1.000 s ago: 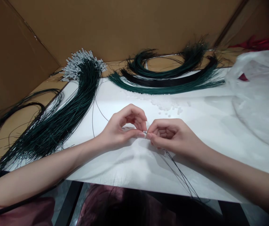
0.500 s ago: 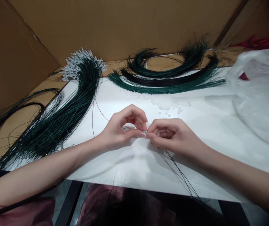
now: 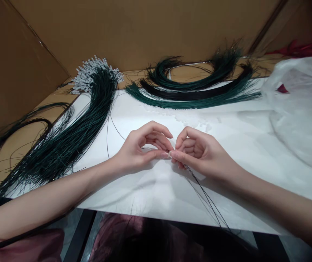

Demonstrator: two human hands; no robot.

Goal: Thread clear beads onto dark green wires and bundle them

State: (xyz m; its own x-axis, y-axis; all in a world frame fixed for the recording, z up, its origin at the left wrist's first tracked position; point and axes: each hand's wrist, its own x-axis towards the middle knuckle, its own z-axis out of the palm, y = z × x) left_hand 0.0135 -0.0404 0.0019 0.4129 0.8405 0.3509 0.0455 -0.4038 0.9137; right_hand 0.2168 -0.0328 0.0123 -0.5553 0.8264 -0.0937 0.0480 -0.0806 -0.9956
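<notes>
Above the white table sheet, my left hand (image 3: 146,145) pinches a small whitish piece (image 3: 169,155) between its thumb and a finger, the forefinger lifted. My right hand (image 3: 203,149) meets it there, thumb tip at the same piece and forefinger curled. Thin dark wires (image 3: 206,196) run from beneath my right fingers down over the table's near edge; their upper part looks twisted. My fingers cover most of where wire and piece meet. Small translucent white bits (image 3: 206,126) lie scattered behind my hands.
A thick bundle of dark green wires with white beaded tips (image 3: 96,78) lies at left. Curved bundles of green and black wires (image 3: 194,100) line the back. A clear plastic bag (image 3: 303,116) stands at right. Brown cardboard walls (image 3: 145,32) enclose the table.
My right forefinger has lifted and curled back from the pinch, while its thumb stays at the piece. My left forefinger has risen slightly. The wires have shifted a little.
</notes>
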